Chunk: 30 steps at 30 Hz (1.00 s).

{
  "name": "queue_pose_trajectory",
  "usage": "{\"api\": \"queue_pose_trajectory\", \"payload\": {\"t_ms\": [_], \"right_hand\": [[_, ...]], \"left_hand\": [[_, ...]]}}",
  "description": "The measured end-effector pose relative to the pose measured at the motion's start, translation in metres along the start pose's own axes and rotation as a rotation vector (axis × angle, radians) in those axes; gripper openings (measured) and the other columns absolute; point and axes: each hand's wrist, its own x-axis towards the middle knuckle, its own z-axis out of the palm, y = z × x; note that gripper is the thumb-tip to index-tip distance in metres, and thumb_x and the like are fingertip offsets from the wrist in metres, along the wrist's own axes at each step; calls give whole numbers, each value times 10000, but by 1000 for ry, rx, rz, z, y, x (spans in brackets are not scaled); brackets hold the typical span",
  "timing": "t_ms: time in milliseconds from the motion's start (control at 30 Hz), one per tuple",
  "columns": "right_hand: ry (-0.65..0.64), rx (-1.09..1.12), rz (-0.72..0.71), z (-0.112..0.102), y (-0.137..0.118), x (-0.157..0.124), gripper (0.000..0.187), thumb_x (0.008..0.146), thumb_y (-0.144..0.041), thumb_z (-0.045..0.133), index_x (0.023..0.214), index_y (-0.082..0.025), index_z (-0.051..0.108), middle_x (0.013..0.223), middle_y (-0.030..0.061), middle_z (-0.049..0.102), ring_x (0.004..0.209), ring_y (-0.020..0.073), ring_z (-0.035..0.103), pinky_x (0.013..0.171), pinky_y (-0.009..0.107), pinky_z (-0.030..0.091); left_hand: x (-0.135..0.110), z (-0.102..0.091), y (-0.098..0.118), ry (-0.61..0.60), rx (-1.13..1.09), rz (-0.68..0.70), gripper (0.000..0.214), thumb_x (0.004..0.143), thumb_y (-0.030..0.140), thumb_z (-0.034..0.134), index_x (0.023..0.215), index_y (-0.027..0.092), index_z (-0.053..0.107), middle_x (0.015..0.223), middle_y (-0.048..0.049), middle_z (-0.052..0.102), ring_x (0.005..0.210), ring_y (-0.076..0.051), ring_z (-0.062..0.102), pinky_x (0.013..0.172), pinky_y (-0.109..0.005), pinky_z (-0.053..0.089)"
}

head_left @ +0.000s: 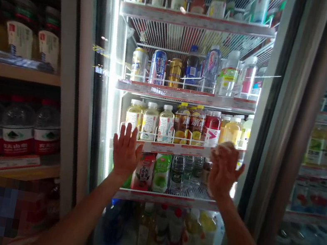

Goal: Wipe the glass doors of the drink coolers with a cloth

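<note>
My left hand [126,151] is raised in front of the lit drinks fridge, its fingers stretched upward and its palm toward the glass door [171,77]. Nothing shows in it. On the other side, my right hand [224,173] is blurred by motion. Its fingers press on a pale crumpled cloth [220,153], partly hidden behind them, at the door. Streaks of reflected light lie across the glass. Behind it, between my hands, stand white-capped tea bottles [165,125], yellow-capped brown bottles [181,122] and a green bottle [161,173].
A vertical metal frame [293,120] parts this fridge from another one on the right. Wooden shelves [17,72] on the left carry large red-capped water bottles [17,128] and dark juice bottles [21,32]. Cans [158,66] stand on a higher fridge shelf.
</note>
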Motion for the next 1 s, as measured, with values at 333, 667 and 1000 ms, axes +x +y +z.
{"api": "queue_pose_trajectory", "payload": {"t_ms": [333, 667, 1000], "right_hand": [[-141, 106, -213, 6, -31, -22, 476, 867, -231, 431, 1329, -344, 411, 1475, 52, 301, 1348, 248, 294, 1087, 541, 149], [-46, 93, -119, 8, -33, -25, 518, 883, -224, 392, 1392, -293, 326, 1484, 104, 267, 1359, 291, 260, 1039, 573, 224], [45, 56, 46, 14, -38, -2, 571, 880, -219, 396, 1423, -309, 246, 1495, 86, 239, 1363, 316, 239, 1035, 605, 194]], "left_hand": [[-1, -1, -1, -13, 8, 20, 579, 905, 332, 378, 1436, 179, 201, 1488, -125, 236, 1400, -224, 108, 1134, -467, 108], [-2, 1, 0, 10, 33, 19, 567, 909, 331, 366, 1428, 151, 225, 1486, -131, 232, 1401, -217, 91, 1137, -448, 92], [-4, -1, -1, 2, 58, 53, 559, 919, 330, 342, 1428, 136, 219, 1484, -141, 234, 1403, -214, 71, 1136, -449, 97]]}}
